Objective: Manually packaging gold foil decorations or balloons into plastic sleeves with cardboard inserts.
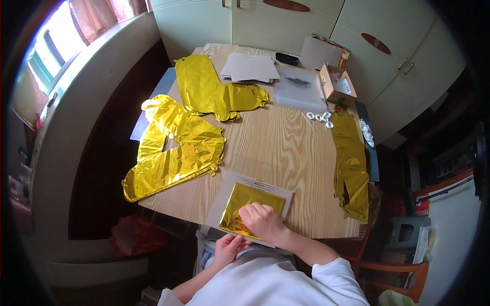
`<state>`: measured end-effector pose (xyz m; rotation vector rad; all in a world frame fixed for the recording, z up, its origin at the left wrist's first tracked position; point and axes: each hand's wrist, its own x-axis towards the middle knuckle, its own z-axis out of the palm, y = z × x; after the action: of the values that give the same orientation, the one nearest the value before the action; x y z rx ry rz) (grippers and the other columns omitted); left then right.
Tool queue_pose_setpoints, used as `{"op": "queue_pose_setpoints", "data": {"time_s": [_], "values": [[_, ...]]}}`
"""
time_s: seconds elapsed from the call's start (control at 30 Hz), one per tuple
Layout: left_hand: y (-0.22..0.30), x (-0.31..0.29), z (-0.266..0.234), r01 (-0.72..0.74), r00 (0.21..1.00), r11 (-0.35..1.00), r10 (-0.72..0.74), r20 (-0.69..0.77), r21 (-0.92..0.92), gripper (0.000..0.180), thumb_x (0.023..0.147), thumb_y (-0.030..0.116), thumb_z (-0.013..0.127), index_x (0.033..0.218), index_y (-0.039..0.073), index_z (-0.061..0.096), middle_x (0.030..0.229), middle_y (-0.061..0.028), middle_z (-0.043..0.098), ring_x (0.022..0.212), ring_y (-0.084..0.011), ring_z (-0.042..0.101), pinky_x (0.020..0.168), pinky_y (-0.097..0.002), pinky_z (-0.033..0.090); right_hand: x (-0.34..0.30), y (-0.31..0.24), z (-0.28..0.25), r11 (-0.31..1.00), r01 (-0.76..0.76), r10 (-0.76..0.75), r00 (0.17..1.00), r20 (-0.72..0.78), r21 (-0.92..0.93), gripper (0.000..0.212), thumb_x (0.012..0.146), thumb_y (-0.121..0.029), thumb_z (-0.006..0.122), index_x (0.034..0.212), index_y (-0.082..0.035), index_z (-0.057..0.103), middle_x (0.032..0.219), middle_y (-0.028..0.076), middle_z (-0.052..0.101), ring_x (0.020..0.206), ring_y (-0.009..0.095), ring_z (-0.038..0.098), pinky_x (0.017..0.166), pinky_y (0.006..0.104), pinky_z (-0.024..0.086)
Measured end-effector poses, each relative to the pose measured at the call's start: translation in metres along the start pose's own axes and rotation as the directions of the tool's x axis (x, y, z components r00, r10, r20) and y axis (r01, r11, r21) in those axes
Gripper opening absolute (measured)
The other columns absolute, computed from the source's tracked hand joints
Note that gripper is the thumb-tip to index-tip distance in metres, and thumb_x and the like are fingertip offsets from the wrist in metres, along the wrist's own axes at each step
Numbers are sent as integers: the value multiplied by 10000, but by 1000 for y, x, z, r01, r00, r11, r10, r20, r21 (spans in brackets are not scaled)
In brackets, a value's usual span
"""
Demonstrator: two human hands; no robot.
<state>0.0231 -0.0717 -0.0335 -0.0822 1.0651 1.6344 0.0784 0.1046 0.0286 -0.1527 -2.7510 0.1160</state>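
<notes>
A folded gold foil balloon (258,201) lies as a flat square on a white printed sheet (218,204) at the table's near edge. Whether a clear bag encloses the two, I cannot tell. My right hand (263,223) rests on the foil's near part, its fingers curled down onto the crinkled surface. At the sheet's near edge, my left hand (230,248) pinches with thumb and forefinger. Two larger unfolded gold foil balloons, one nearer (191,150) and one farther (196,84), are spread on the left. Along the right edge lies a long gold foil piece (351,163).
Far back are a stack of white sheets (250,67), clear plastic bags (298,94), a black object (287,58) and an open cardboard box (339,87). Several small white rolls (321,117) sit beside the right foil. A wooden chair (408,273) stands at lower right.
</notes>
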Motion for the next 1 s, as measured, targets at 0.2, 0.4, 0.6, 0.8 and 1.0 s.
{"op": "queue_pose_setpoints", "data": {"time_s": [0.2,0.4,0.6,0.8,1.0], "values": [[-1,0,-2,-7,999,1000,6,-41,-13,163,982,106,553,1000,-51,594,962,-152,675,872,-212,695,778,-298,590,-8,3,-12,994,-50,53,998,28,-102,77,747,-142,599,735,-120,526,697,10,504,678,147,571,543,272,468],[-2,2,5,8,998,1000,-8,-58,-10,148,983,100,550,977,-42,592,957,-152,675,871,-213,696,768,-293,592,-17,3,-12,997,-27,29,999,24,-75,84,733,-144,610,728,-116,530,687,8,499,670,140,568,533,262,469],[-4,3,5,-2,1000,999,1,-31,-38,144,983,89,545,984,-50,584,960,-159,674,878,-216,694,776,-293,590,-16,-1,-19,998,-12,14,999,34,-62,78,731,-147,611,728,-117,539,689,3,499,667,138,566,526,256,468],[-6,-1,3,-12,999,999,11,-39,-42,136,981,84,546,1001,-42,591,966,-149,677,882,-211,694,776,-295,589,-20,1,-22,999,-42,42,998,38,-8,69,743,-146,609,744,-117,546,696,6,504,664,146,562,541,269,482],[-5,-2,1,-48,997,997,44,-66,-57,133,980,84,547,1025,-31,598,963,-134,677,865,-201,697,758,-291,590,-34,2,-28,995,-94,97,993,63,-42,72,746,-146,615,751,-121,547,703,4,500,680,142,564,550,273,487]]}}
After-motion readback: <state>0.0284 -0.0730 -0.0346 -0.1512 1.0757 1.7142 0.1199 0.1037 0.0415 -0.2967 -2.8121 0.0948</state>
